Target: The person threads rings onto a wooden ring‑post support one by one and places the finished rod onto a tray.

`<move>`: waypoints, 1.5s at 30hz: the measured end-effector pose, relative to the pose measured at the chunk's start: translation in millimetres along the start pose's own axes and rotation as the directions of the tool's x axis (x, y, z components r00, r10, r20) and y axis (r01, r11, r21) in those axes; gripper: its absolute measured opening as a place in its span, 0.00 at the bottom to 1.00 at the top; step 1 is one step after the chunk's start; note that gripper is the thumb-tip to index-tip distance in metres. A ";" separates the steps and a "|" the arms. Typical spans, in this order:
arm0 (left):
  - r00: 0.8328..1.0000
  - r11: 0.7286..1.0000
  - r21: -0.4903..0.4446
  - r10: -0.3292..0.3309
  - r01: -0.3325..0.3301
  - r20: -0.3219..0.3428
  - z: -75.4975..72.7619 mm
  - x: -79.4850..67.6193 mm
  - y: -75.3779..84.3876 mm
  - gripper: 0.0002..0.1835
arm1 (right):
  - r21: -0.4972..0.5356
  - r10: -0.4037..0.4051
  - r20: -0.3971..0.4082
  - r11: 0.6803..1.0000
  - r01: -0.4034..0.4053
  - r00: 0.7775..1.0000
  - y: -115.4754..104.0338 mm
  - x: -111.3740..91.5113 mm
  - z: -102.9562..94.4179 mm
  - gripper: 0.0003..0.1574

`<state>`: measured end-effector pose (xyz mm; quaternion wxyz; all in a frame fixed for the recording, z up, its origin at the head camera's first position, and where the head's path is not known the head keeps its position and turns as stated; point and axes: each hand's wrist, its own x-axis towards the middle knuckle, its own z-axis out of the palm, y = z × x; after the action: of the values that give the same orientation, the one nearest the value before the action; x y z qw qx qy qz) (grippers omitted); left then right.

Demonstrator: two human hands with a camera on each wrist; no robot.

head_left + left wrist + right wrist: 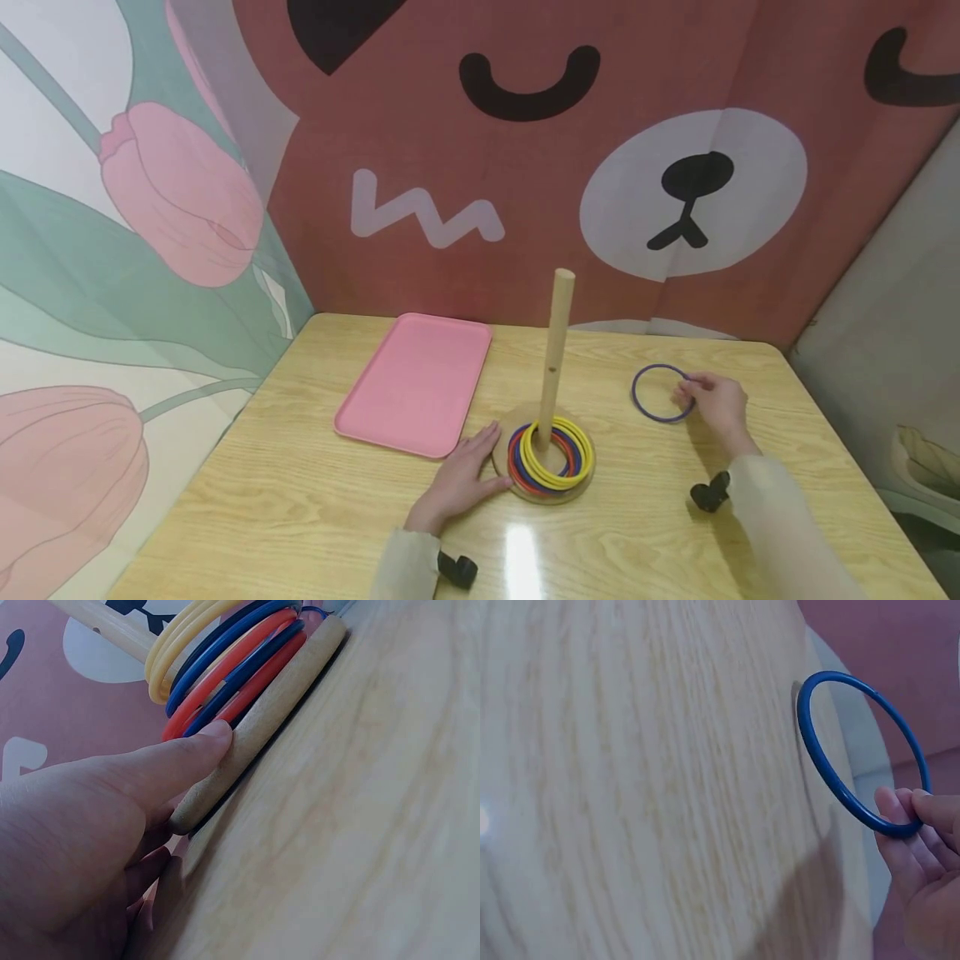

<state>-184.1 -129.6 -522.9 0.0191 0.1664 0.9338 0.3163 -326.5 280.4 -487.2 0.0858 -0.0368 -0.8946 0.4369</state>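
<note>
In the head view my right hand (718,408) pinches a thin blue ring (636,398) by its right side. The right wrist view shows the ring (826,769) tilted, with thumb and fingers at its lower end. My left hand (467,473) lies against the left side of a round wooden base (504,450), its fingers extended. In the left wrist view the left thumb touches the base's edge beside the stacked rings. A wooden peg (556,350) stands upright on the base. Yellow rings (590,454) lie on top around the peg, with red and blue rings beneath.
A pink tray (416,383) lies left of the base on the wood-grain table (300,500). Behind the table hangs a cloth (420,125) with a bear's face. A tulip-patterned cloth (172,200) hangs on the left.
</note>
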 end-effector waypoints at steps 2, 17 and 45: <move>1.000 1.000 0.000 0.001 -0.001 0.001 0.2 0.1 -0.2 0.47 | -0.010 -0.025 -0.005 1.000 0.025 1.000 -4.5 -2.9 -2.0 0.19; 1.000 1.000 0.002 0.004 -0.004 0.000 1.6 0.6 -1.2 0.47 | -0.140 -0.315 -0.115 0.944 0.298 0.942 -71.4 -28.9 -12.5 0.17; 1.000 1.000 0.007 0.008 -0.008 -0.002 1.1 -0.5 -2.4 0.47 | -0.204 -0.695 -0.430 0.696 0.688 0.576 -208.7 -69.5 -54.1 0.10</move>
<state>-184.2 -130.9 -525.3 0.0161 0.1700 0.9342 0.3131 -246.2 184.1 -298.6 0.4657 0.2080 -0.7906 0.3389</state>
